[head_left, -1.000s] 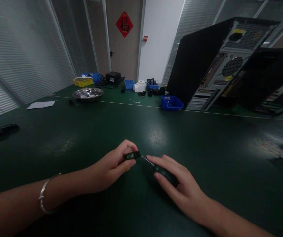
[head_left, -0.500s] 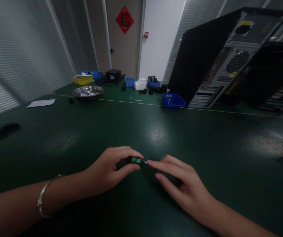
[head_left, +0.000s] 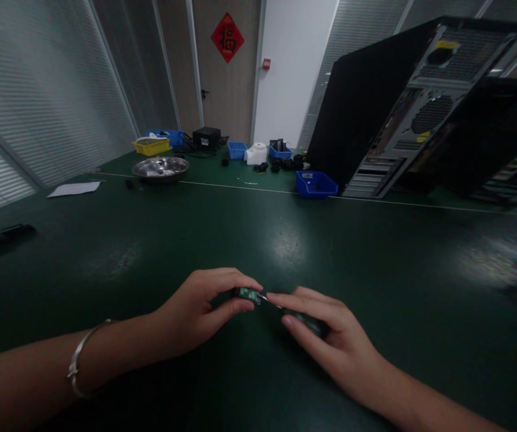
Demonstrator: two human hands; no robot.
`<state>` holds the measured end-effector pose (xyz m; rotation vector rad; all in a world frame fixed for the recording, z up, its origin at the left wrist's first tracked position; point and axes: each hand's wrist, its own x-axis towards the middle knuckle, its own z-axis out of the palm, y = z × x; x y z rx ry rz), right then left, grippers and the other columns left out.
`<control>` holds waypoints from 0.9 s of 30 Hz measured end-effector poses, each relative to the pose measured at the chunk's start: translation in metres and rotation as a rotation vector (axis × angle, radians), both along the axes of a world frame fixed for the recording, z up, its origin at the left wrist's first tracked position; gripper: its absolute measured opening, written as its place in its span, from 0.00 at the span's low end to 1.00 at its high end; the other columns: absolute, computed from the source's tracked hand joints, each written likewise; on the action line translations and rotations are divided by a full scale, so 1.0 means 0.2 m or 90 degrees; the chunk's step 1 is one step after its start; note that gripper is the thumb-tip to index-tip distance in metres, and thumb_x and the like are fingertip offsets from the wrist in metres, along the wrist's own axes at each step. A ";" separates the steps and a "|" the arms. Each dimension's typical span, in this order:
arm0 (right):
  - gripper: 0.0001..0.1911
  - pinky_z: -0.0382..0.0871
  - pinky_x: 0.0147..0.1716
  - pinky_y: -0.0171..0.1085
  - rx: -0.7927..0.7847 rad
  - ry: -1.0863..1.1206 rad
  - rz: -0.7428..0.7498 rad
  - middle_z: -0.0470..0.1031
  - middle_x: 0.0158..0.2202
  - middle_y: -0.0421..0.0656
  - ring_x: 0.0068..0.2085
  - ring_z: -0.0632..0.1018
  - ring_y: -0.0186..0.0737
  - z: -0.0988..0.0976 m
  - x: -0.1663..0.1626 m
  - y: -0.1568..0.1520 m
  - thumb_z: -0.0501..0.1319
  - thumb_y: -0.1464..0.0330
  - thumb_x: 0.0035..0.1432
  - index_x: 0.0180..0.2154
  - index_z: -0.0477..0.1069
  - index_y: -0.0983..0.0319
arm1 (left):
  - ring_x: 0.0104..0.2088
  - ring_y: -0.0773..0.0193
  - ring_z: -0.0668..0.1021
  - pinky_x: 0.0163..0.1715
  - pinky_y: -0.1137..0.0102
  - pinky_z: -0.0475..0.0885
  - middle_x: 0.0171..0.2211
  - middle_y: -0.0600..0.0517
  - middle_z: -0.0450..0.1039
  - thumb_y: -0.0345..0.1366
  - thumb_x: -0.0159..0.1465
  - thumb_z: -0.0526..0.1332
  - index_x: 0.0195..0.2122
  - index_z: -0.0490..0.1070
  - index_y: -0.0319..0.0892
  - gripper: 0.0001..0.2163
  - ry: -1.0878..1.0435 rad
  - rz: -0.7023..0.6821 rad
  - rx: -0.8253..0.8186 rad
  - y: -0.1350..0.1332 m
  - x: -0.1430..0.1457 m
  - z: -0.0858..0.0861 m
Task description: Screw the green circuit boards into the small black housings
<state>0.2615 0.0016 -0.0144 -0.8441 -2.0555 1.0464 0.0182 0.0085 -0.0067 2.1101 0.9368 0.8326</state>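
My left hand pinches a small black part with a green circuit board between thumb and fingers, just above the dark green table. My right hand is closed round a small screwdriver with a dark handle; its thin metal tip touches the right end of the small part. A silver bracelet sits on my left wrist.
Two open black computer cases stand at the back right. A blue bin, a metal bowl, a yellow tray, more blue bins and small parts lie at the back. A paper sheet and a black bar lie left.
My right hand has moved left, bringing the screwdriver tip against the small part. My left hand has turned the part slightly. The view has shifted a little.
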 end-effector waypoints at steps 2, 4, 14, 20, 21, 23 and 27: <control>0.16 0.66 0.31 0.36 -0.010 0.004 -0.003 0.75 0.34 0.43 0.33 0.75 0.38 0.00 0.00 0.00 0.58 0.72 0.65 0.53 0.75 0.58 | 0.41 0.60 0.80 0.44 0.69 0.72 0.40 0.49 0.80 0.28 0.65 0.62 0.46 0.75 0.41 0.09 -0.010 -0.002 -0.011 0.00 0.00 0.00; 0.16 0.66 0.31 0.36 -0.015 0.012 -0.004 0.75 0.34 0.43 0.33 0.75 0.38 0.00 -0.01 0.00 0.58 0.72 0.65 0.52 0.75 0.58 | 0.41 0.60 0.80 0.44 0.69 0.72 0.40 0.49 0.80 0.28 0.65 0.63 0.46 0.76 0.41 0.09 -0.025 0.003 -0.024 0.00 0.00 0.00; 0.16 0.67 0.31 0.36 -0.008 0.007 -0.015 0.76 0.34 0.43 0.33 0.75 0.38 -0.01 -0.01 0.00 0.58 0.71 0.65 0.53 0.75 0.57 | 0.39 0.59 0.80 0.43 0.68 0.72 0.38 0.48 0.80 0.29 0.64 0.63 0.45 0.77 0.41 0.08 -0.047 0.006 -0.070 0.00 0.01 0.01; 0.17 0.67 0.31 0.36 -0.006 0.006 -0.010 0.76 0.35 0.43 0.34 0.75 0.38 -0.01 -0.01 -0.01 0.58 0.71 0.65 0.54 0.74 0.56 | 0.36 0.60 0.79 0.39 0.69 0.72 0.36 0.49 0.79 0.30 0.64 0.63 0.44 0.77 0.41 0.08 -0.093 -0.001 -0.151 0.01 0.02 0.00; 0.17 0.67 0.32 0.36 -0.011 0.005 -0.012 0.76 0.35 0.43 0.34 0.75 0.38 0.00 -0.01 -0.01 0.58 0.71 0.65 0.54 0.74 0.57 | 0.35 0.61 0.79 0.38 0.69 0.72 0.35 0.49 0.79 0.30 0.64 0.63 0.44 0.77 0.40 0.08 -0.112 -0.006 -0.174 0.01 0.02 0.00; 0.17 0.67 0.31 0.35 -0.018 0.007 -0.018 0.76 0.34 0.43 0.34 0.75 0.38 0.00 -0.02 0.00 0.59 0.71 0.64 0.53 0.75 0.57 | 0.33 0.62 0.79 0.36 0.69 0.73 0.34 0.49 0.78 0.30 0.64 0.63 0.43 0.77 0.39 0.08 -0.145 -0.011 -0.217 0.01 0.02 0.00; 0.17 0.66 0.31 0.35 -0.016 0.016 -0.019 0.75 0.34 0.42 0.33 0.75 0.37 -0.01 -0.02 0.00 0.59 0.72 0.64 0.53 0.75 0.56 | 0.34 0.63 0.79 0.37 0.69 0.73 0.35 0.50 0.78 0.29 0.63 0.63 0.44 0.77 0.39 0.09 -0.193 -0.008 -0.282 0.01 0.01 -0.02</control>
